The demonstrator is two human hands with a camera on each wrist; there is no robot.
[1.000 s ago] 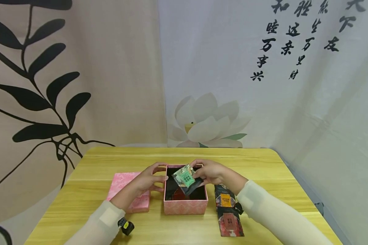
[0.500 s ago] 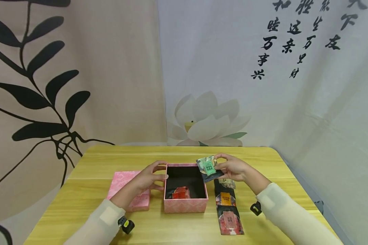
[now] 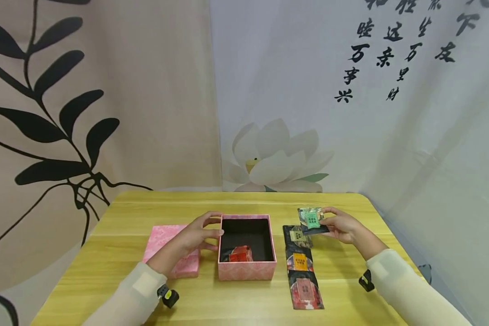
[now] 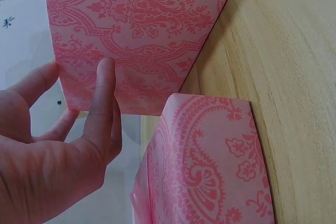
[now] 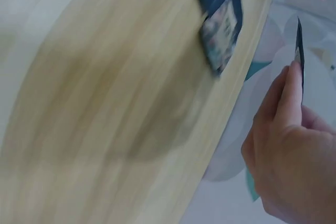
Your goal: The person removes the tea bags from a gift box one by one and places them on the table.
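Note:
My right hand [image 3: 342, 227] pinches a small dark sachet with a green label [image 3: 312, 220] by its right edge. In the right wrist view the sachet [image 5: 300, 56] shows edge-on, raised off the table. Below it in the head view, a sachet with a pale label [image 3: 299, 236], an orange-labelled one [image 3: 299, 261] and a red one [image 3: 305, 290] lie in a column. My left hand [image 3: 201, 233] touches the left side of a pink patterned box [image 3: 246, 270] with spread fingers, one tip at its rim. Inside the open box lies a red packet [image 3: 240, 254].
A pink lid [image 3: 187, 265] lies left of the box, partly under my left forearm in the head view. The wooden table [image 3: 244, 308] ends at a fabric backdrop [image 3: 171, 113] printed with leaves, a lotus and dark characters.
My right hand has carried the green-labelled sachet up out of the box and rightward, to above the far end of the sachet column. The left hand stays at the box.

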